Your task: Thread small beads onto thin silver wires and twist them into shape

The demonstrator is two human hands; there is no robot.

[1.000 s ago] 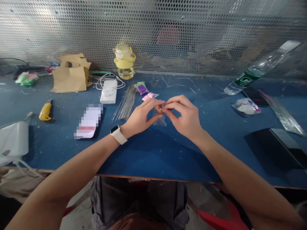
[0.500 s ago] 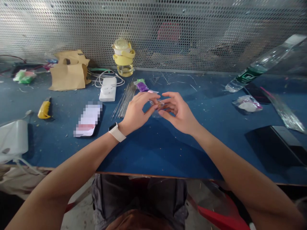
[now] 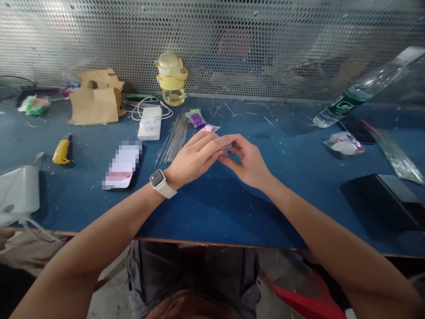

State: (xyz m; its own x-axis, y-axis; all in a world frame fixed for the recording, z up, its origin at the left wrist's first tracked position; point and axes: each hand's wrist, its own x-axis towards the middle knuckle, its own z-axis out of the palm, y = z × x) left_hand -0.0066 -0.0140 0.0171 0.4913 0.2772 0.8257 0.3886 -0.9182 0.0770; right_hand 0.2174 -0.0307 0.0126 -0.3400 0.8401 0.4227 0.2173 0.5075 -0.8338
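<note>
Over the blue table, my left hand (image 3: pixel 197 160) and my right hand (image 3: pixel 248 164) meet at the fingertips. Between them is a small clear plastic bag (image 3: pixel 227 148), mostly covered by the fingers; its contents cannot be made out. The left fingers lie together, back of the hand up, closed over the bag. My right hand is curled, thumb and fingers closing on the bag's right side. Just beyond the left knuckles lie a pink packet (image 3: pixel 209 128), a purple packet (image 3: pixel 197 119) and a bundle of thin metal wires (image 3: pixel 174 138).
To the left are a phone (image 3: pixel 122 166), a yellow-handled cutter (image 3: pixel 62 151), a white power strip (image 3: pixel 149 124) and brown paper (image 3: pixel 94 106). A yellow-lidded bottle (image 3: pixel 172 79) stands behind. On the right are a water bottle (image 3: pixel 365 91), a white packet (image 3: pixel 345 144) and a black box (image 3: pixel 385 197).
My left hand has turned palm down and its fingers have come forward over the bag, hiding most of it. The right fingers have drawn in to meet them.
</note>
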